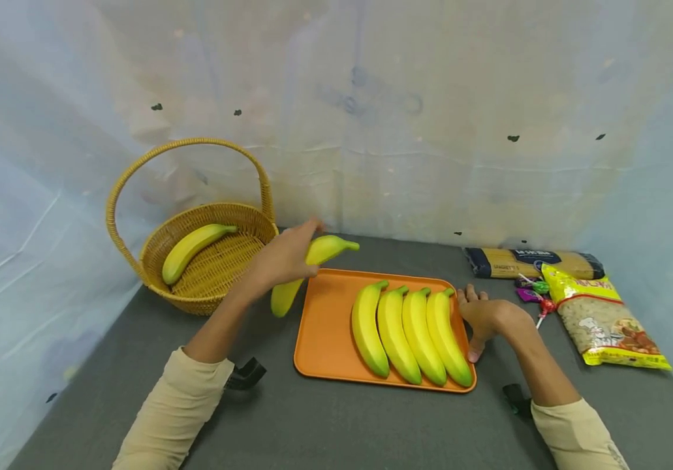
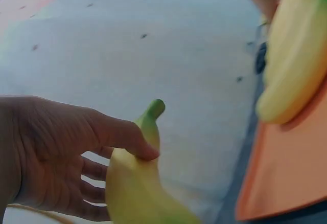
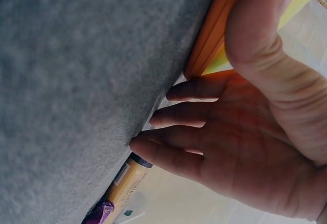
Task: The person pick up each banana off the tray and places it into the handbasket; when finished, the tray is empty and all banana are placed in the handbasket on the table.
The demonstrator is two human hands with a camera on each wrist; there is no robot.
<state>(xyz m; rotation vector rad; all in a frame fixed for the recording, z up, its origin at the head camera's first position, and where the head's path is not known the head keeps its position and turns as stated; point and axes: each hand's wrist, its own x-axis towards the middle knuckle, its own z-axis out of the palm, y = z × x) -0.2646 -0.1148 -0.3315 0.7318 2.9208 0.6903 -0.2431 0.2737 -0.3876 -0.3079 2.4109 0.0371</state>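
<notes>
Nearest the camera, both cream sleeves (image 1: 177, 411) run out of the bottom of the head view, so the arms are cut off above the elbow. Just beyond, the right hand (image 1: 487, 318) lies on the grey table (image 1: 336, 424) with its fingers straight and spread, holding nothing, touching the right edge of the orange tray (image 1: 324, 326); the right wrist view shows the thumb over that rim, while the tray beyond it is mostly hidden. Four bananas (image 1: 409, 333) lie side by side in the tray. The left hand (image 1: 280, 261) grips a banana (image 1: 307, 274) around its middle, lifted over the tray's left edge, between the tray and the basket; the hand hides the fruit's midsection. Farther back, the wicker basket (image 1: 254, 225) holds one banana (image 1: 192, 250). On the far right lie a spaghetti packet (image 1: 532, 262), lollipops (image 1: 532, 290), and a yellow bag (image 1: 603, 320) whose label is too small to read.
</notes>
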